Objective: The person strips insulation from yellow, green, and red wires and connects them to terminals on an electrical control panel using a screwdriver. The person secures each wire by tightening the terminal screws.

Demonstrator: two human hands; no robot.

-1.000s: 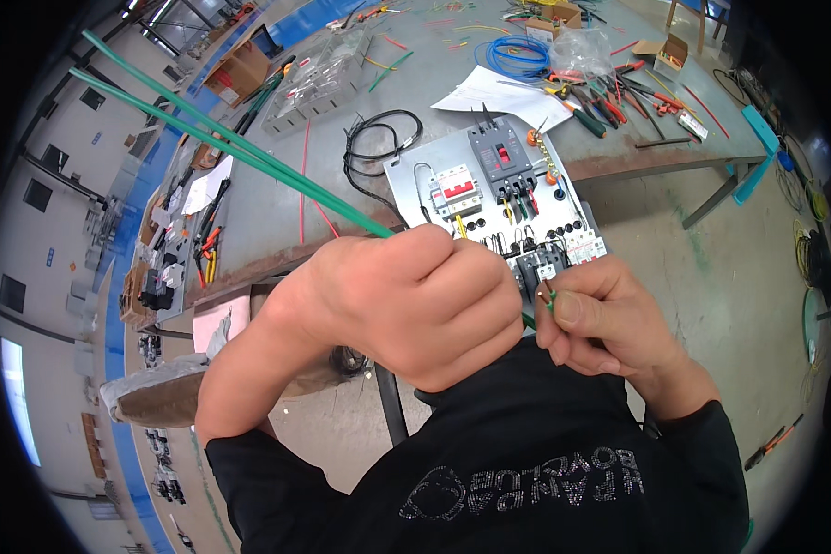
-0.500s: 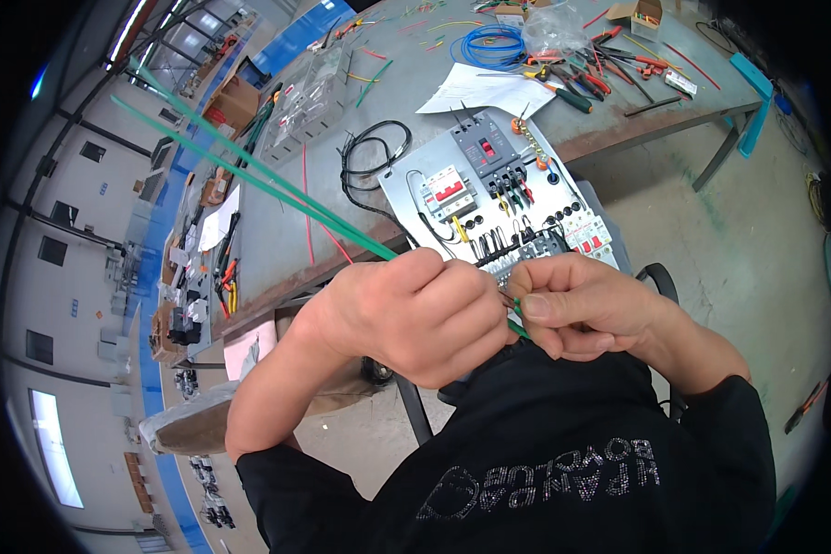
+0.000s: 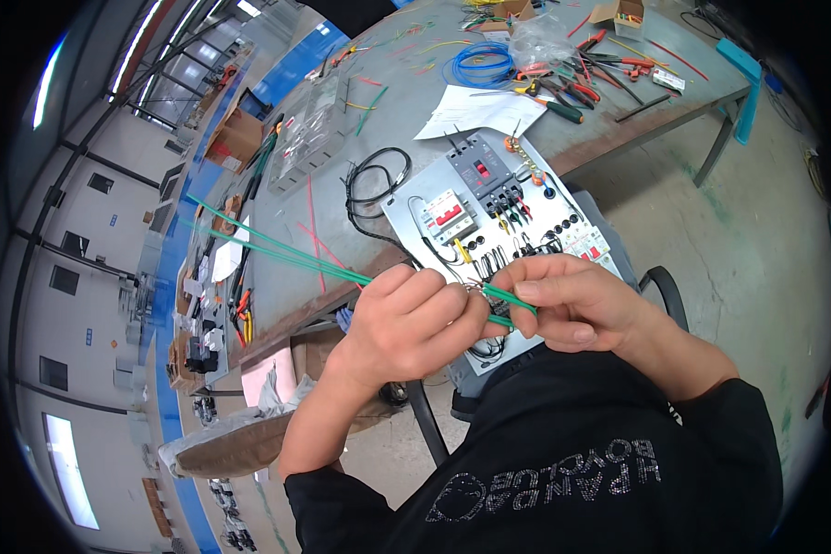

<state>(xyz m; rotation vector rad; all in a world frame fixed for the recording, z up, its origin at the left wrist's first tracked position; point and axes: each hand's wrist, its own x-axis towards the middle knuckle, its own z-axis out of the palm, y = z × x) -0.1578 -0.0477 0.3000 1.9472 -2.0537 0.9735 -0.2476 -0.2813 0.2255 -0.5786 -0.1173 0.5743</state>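
My left hand [image 3: 420,321] is closed around a few long green strips [image 3: 291,256], which look like heat-shrink tubing or wire. Their long ends reach out to the left over the table's edge. Short green ends come out on the right side of this fist. My right hand [image 3: 568,300] pinches one of those ends [image 3: 511,297] between thumb and fingers, close beside the left. Just beyond both hands is a white mounting panel [image 3: 406,208] with a grey circuit breaker [image 3: 479,169], a red-and-white switch [image 3: 447,213] and black wiring. The hands cover its near part.
The panel rests by a grey metal table [image 3: 379,129]. On the table lie paper [image 3: 466,113], coiled blue wire [image 3: 482,63], several pliers and screwdrivers [image 3: 586,88], a black cable coil [image 3: 369,180] and a clear plastic case [image 3: 309,138]. A chair arm [image 3: 665,291] stands at right.
Both hands have shifted slightly, and the green strips' far ends have swung down. More of the green end now shows between the hands. The view has turned a little.
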